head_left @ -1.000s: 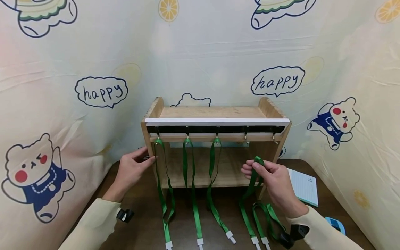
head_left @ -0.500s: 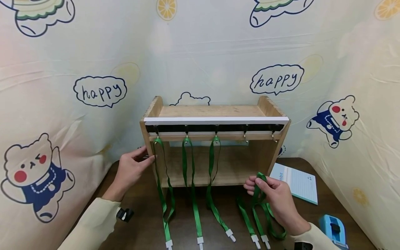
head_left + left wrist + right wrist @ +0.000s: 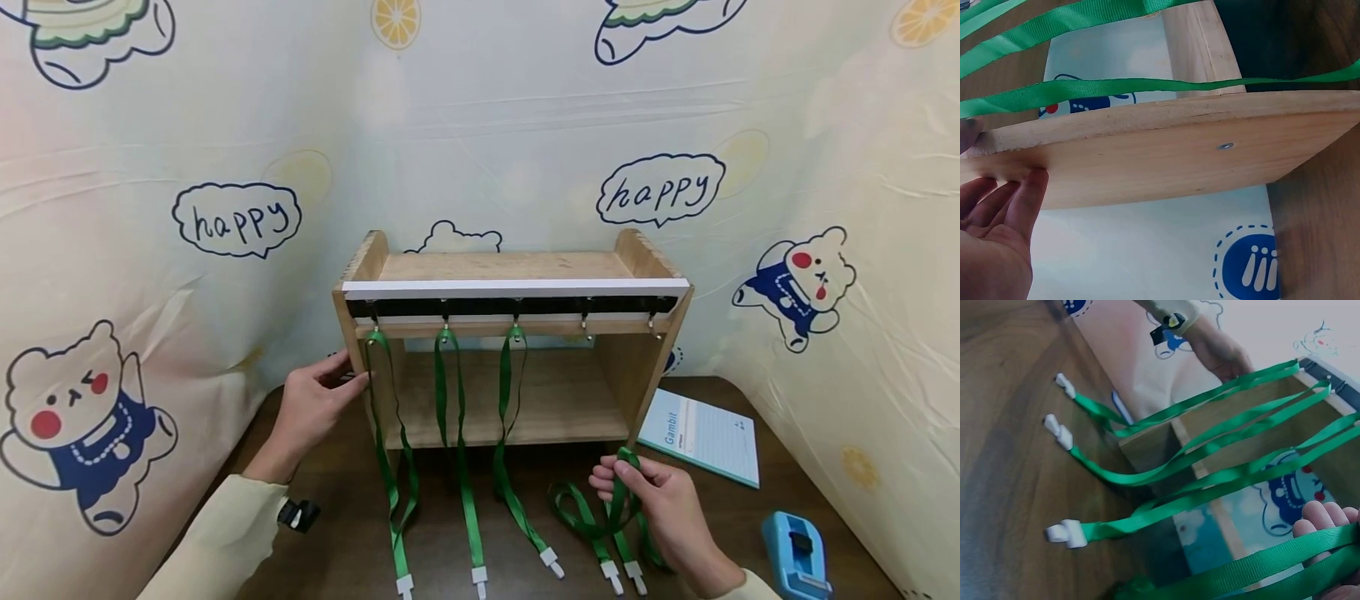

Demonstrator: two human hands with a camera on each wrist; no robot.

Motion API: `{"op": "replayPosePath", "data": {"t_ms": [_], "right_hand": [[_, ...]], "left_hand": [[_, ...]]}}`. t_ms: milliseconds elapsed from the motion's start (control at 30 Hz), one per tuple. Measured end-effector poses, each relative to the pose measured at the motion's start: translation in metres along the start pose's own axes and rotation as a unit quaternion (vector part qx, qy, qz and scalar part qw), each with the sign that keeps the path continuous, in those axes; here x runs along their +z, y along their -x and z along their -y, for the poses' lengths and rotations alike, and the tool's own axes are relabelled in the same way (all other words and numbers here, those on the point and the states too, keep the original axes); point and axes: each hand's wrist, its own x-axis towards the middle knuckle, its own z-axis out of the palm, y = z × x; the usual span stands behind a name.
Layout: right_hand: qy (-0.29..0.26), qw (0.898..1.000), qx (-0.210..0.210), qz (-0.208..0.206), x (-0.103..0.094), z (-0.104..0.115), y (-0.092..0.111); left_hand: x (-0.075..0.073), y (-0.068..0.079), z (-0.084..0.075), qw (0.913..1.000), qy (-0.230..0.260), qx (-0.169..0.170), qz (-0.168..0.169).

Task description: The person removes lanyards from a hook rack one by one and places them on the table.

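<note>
My left hand (image 3: 311, 412) grips the left side panel of a small wooden shelf (image 3: 510, 329), thumb at the front edge and fingers against the outer face (image 3: 1147, 165). Three green lanyards (image 3: 462, 450) hang from hooks on the shelf's front strip, their white clips resting low on the table. The two hooks (image 3: 654, 325) at the right carry nothing. Low at the right, my right hand (image 3: 663, 504) pinches the looped end of a green lanyard (image 3: 624, 492) between thumb and fingers. Around it lie more green straps with two white clips (image 3: 611, 575); which strap belongs to which clip I cannot tell.
A light-blue notepad (image 3: 701, 437) lies behind the right hand, by the shelf's right side. Nearer the front right stands a light-blue device with a black knob (image 3: 798, 554). Printed cloth (image 3: 480, 150) surrounds the dark table (image 3: 337, 533) at the back and sides.
My right hand has moved down with the lanyard, whose strap now folds into a loop on the table to its left. The notepad and blue device have come into fuller view. My left hand stays put.
</note>
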Motion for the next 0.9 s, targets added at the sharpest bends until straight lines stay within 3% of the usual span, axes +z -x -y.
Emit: {"op": "replayPosePath", "data": {"t_ms": [233,500,667,900], "right_hand": [[0.013,1.0,0.017,0.022,-0.003,-0.024,-0.005],[-0.011,0.997,0.05,0.05,0.0,-0.051,-0.018],[0.01,0.996,0.067,0.058,0.005,-0.061,-0.028],[0.031,0.995,0.053,0.073,0.009,-0.076,-0.039]], "left_hand": [[-0.002,0.001,0.003,1.0,0.001,-0.001,-0.002],[0.0,0.001,0.004,1.0,0.002,-0.001,0.002],[0.0,0.001,0.003,1.0,-0.004,-0.007,0.0],[0.001,0.0,0.0,1.0,-0.002,-0.001,-0.001]]}}
